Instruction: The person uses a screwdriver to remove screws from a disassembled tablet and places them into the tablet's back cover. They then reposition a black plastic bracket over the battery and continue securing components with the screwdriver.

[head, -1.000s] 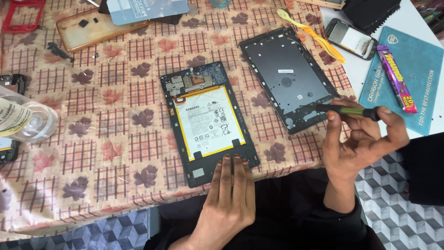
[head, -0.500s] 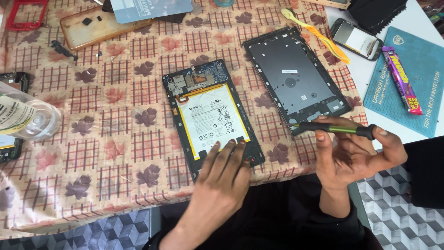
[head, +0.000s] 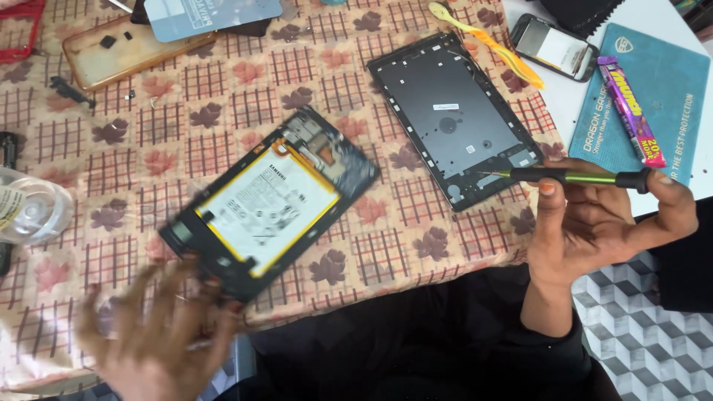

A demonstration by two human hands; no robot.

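Opened tablet (head: 271, 200) lies on the checked, leaf-patterned tablecloth (head: 223, 126) of the tabletop, turned diagonally, pale battery face up with a yellow edge, circuit board at its upper end. Left hand (head: 152, 338), motion-blurred, fingers spread, sits at the tablet's lower-left corner; fingertips appear to touch the frame there, though blur keeps me from telling whether anything is gripped. Right hand (head: 594, 223) is off the tabletop's near edge, pinching a slim screwdriver (head: 564, 177) with black and green handle, held roughly level, thumb and forefinger on the shaft, another finger at the butt end. Its metal tip points left and reaches the lower corner of the separate black back cover (head: 457, 119), which lies inside up, well right of the tablet. Around: yellow plastic pry tool (head: 486, 44) above the cover, a phone (head: 553, 46) on white surface, teal mat (head: 646, 96) carrying a purple wrapped bar (head: 622, 110), clear bottle (head: 30, 208) at left edge, amber phone case (head: 126, 48) upper left.
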